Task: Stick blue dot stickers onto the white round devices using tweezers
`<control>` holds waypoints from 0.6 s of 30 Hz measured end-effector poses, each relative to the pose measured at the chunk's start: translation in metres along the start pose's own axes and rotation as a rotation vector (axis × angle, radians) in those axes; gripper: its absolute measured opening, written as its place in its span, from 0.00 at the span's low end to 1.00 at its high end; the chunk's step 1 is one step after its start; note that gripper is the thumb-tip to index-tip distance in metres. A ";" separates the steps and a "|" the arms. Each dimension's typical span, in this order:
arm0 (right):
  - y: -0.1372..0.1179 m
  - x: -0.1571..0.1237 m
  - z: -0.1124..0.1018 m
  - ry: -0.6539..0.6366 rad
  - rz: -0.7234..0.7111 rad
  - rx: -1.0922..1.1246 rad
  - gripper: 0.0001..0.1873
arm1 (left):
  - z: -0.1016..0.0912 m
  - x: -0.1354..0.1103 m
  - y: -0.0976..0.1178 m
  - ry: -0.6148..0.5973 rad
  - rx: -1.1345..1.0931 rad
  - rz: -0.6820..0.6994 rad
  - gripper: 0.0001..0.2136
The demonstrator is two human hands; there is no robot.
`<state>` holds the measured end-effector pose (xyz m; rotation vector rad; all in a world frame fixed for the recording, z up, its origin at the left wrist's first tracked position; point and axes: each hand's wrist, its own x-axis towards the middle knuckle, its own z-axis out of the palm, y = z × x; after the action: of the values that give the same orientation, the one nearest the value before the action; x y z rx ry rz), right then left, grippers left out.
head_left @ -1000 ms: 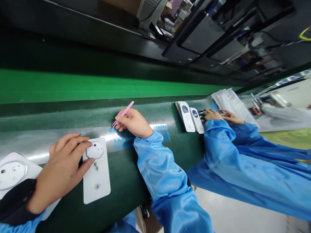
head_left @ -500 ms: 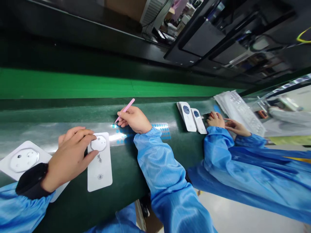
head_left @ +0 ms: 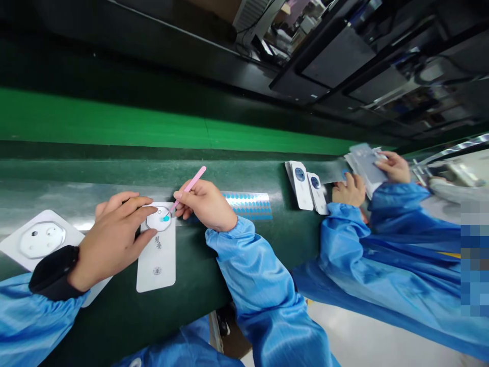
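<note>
Pink tweezers (head_left: 194, 182) are pinched in my right hand (head_left: 206, 204). Their tip is at a blue round sticker (head_left: 165, 218) on the camera area of a white phone back panel (head_left: 156, 267). My left hand (head_left: 120, 227) rests its spread fingers on the upper left of this panel, thumb and fingertips touching it without closing round it. Dark printed characters mark the panel below the camera area. Beneath and beside my left hand lies another white panel (head_left: 48, 216) with a similar camera area, partly hidden by my wrist.
Behind my right hand lies a clear sheet with rows of blue dots (head_left: 248, 204). Farther right are white panels with dark round camera areas (head_left: 301, 186). A co-worker's hands (head_left: 349, 191) handle translucent sheets (head_left: 364, 163) at the far right of the green bench (head_left: 191, 270).
My right hand has carried the tweezers from the dotted sheet down-left to the panel, where a blue sticker now shows. The co-worker's one hand has risen with translucent sheets.
</note>
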<state>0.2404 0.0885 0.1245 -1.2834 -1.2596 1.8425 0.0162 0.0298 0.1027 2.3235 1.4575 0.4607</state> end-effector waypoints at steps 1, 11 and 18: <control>0.001 0.001 0.002 0.008 0.015 -0.018 0.17 | 0.000 0.000 0.000 0.002 0.002 -0.001 0.23; 0.002 0.004 0.002 0.065 0.061 -0.113 0.13 | 0.006 -0.002 0.000 0.076 0.020 0.032 0.25; 0.002 0.004 0.002 0.073 0.059 -0.126 0.12 | 0.001 -0.002 0.001 0.069 0.027 0.038 0.25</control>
<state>0.2372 0.0898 0.1213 -1.4560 -1.3294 1.7629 0.0167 0.0274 0.1017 2.3816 1.4617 0.5393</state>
